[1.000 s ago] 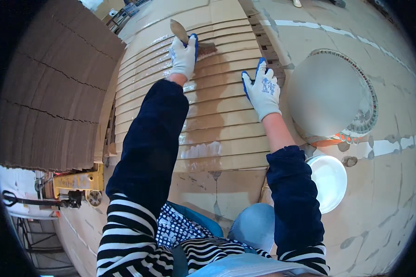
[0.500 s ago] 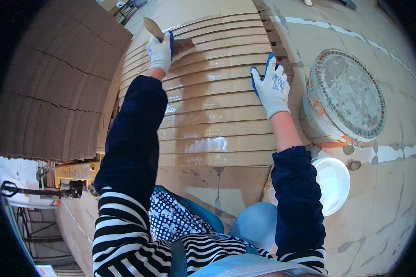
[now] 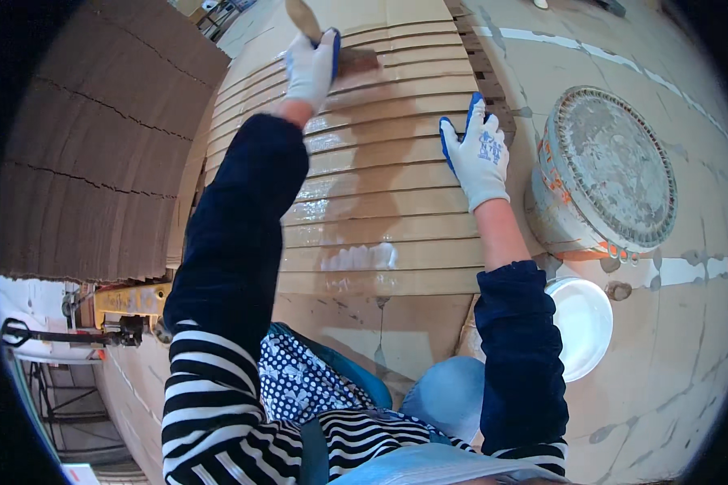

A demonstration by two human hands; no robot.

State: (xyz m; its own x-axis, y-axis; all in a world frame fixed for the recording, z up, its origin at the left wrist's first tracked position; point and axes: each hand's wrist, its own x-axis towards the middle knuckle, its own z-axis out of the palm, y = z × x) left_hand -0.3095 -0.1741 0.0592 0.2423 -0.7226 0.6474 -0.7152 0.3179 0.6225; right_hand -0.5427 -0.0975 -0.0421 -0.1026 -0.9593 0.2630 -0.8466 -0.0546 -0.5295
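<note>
My left hand [image 3: 309, 69], in a white and blue work glove, is closed around a wide flat brush [image 3: 356, 63] with a wooden handle. Its bristles touch, or nearly touch, the far part of a row of overlapping cardboard sheets [image 3: 429, 198]; motion blurs them. Wet, shiny streaks run down the sheets, and a patch of white glue-like liquid [image 3: 360, 257] lies near the front edge. Gloved the same way, my right hand [image 3: 479, 153] rests on the right edge of the sheets, thumb and fingers apart, holding nothing.
A tall stack of brown cardboard [image 3: 97, 145] stands at the left, with a yellow pallet jack [image 3: 133, 303] in front of it. To the right sit a large lidded bucket [image 3: 615, 170], stained grey, and a white bowl-like container [image 3: 586, 327] partly behind my right forearm.
My left hand has swept the brush to the right and farther away across the sheets. My right hand stays in nearly the same place.
</note>
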